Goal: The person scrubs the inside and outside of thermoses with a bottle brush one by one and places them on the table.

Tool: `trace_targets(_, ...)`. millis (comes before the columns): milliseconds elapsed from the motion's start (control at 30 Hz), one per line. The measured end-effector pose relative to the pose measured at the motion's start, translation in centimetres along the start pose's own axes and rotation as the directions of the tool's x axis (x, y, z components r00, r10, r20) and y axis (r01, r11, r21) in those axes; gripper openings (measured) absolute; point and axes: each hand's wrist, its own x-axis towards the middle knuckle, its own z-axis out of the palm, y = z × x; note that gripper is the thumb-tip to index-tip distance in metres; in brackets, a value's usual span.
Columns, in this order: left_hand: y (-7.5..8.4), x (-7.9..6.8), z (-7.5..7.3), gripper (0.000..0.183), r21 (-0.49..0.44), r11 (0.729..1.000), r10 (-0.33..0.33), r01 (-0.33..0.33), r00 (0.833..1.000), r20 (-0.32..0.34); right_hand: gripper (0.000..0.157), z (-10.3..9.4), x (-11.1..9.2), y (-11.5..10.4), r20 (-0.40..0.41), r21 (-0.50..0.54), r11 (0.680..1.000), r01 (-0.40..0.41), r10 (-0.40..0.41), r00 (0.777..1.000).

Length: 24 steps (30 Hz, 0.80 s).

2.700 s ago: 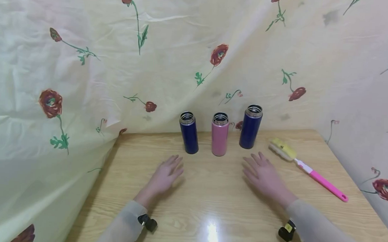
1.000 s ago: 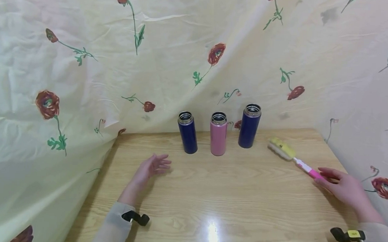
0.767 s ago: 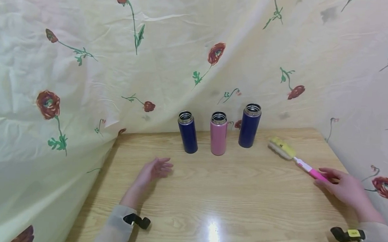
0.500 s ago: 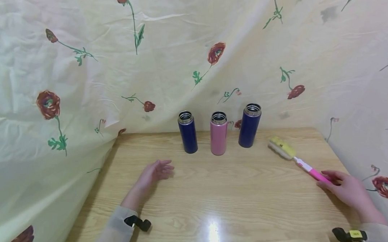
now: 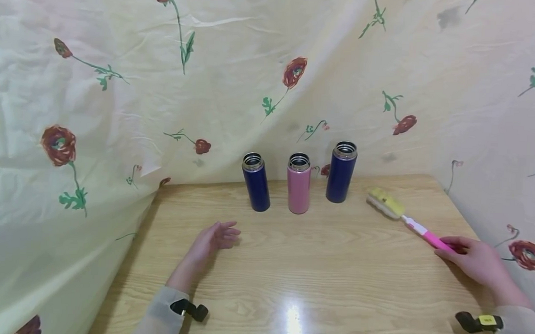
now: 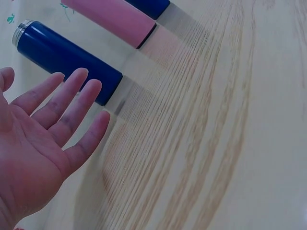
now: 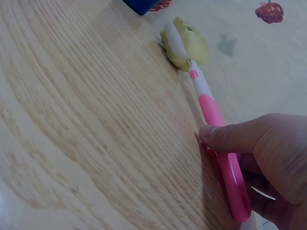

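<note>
Your right hand (image 5: 476,261) is out at three o'clock from the middle of the worktop (image 5: 313,258), thumb and fingers closed on the pink handle of the bottle brush (image 5: 415,227). In the earliest frame that hand was off the brush, spread just in front of the right-hand bottle; a second ago it was already on the handle, and the grip looks much the same now. The brush lies at about two o'clock, its yellow-and-white head pointing toward ten o'clock from your grip; you cannot tell whether the handle is lifted. Your left hand (image 5: 215,239) holds nothing at nine o'clock, fingers loosely extended and apart; it was palm-down at first and has since rolled so the palm faces inward. Nearest to it, but not touching, is a dark blue bottle (image 5: 258,186) at eleven o'clock; a pink bottle (image 5: 298,191) stands at twelve and a second blue bottle (image 5: 341,175) at one. All three stand uncapped and upright, unmoved, before the floral cloth (image 5: 230,85).
</note>
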Motion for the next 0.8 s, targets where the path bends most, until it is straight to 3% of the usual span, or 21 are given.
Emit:
trace_targets(467, 0.2, -0.5, 0.0, 0.071, -0.048, 0.999, -0.004, 0.002, 0.999, -0.035, 0.061, 0.4, -0.1, 0.7, -0.030, 0.059, 0.998, 0.000, 0.002, 1.000)
trace_targets(567, 0.1, -0.6, -0.1, 0.071, -0.047, 0.999, 0.005, -0.006, 0.999, -0.031, 0.063, 0.5, -0.4, 0.6, -0.058, 0.110, 0.993, -0.035, 0.042, 0.997)
trace_targets(733, 0.1, -0.5, -0.2, 0.070, -0.037, 0.999, 0.009, -0.010, 1.000, -0.017, 0.066, 1.0, -0.8, 0.4, -0.106, 0.266, 0.955, -0.128, 0.161, 0.981)
trace_targets(800, 0.1, -0.6, -0.1, 0.071, -0.037, 0.999, 0.005, -0.006, 1.000, -0.017, 0.064, 1.2, -0.9, 0.3, -0.117, 0.361, 0.920, -0.153, 0.207, 0.971)
